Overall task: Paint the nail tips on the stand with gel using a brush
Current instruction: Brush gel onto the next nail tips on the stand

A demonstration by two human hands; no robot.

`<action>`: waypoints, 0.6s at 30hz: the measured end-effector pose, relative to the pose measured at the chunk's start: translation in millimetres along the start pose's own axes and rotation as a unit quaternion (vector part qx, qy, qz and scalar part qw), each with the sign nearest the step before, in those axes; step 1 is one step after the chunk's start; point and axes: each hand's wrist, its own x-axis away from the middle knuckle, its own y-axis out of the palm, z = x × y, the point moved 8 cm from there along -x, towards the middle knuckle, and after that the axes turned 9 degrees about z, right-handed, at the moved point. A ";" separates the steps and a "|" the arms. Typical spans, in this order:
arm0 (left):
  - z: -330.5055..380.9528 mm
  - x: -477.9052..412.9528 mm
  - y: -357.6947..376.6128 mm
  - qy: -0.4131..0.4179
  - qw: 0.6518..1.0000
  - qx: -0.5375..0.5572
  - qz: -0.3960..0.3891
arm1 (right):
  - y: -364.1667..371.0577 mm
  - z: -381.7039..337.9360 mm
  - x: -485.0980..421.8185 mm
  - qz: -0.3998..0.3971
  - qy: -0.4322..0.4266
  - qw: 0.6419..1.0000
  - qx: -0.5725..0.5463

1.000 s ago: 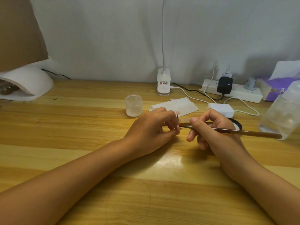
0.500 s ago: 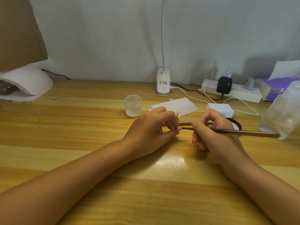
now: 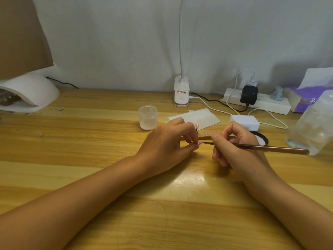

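A small pink nail tip [image 3: 199, 143] sits at the end of a thin stem, pinched between the curled fingers and thumb of the left hand [image 3: 167, 145] low over the wooden desk [image 3: 90, 145]; a second pink nail tip [image 3: 197, 125] stands on its own stem just above the knuckles, over a brown stand [image 3: 204, 138] largely hidden by both hands. The right hand [image 3: 234, 147] grasps a long brown brush [image 3: 270, 148] in a pen-style grip, its dark tip meeting the pinched nail tip, its handle running right toward a clear plastic bottle [image 3: 313, 123]. The two hands lie close together at the middle of the desk, forearms resting on the wood. Just behind the left hand stand a frosted jar [image 3: 148, 117] and a white paper sheet [image 3: 196, 117]. Behind the right hand are a white block [image 3: 245, 121] and a black ring [image 3: 261, 137], partly covered by the fingers. Along the wall stand a white curing lamp [image 3: 30, 92] at far left, a clip lamp base [image 3: 181, 93], a power strip [image 3: 257, 101] with a black adapter, and a purple tissue pack [image 3: 304, 98].
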 end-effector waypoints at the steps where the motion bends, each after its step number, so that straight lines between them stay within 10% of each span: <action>1: -0.2 -0.1 0.1 0.000 1.000 0.002 0.001 | -1.1 0.3 -0.2 0.006 0.001 1.000 0.002; 18: -1.1 -0.1 -1.0 -0.029 0.999 0.038 0.012 | 15.1 -31.5 16.5 -0.024 -0.192 0.973 0.125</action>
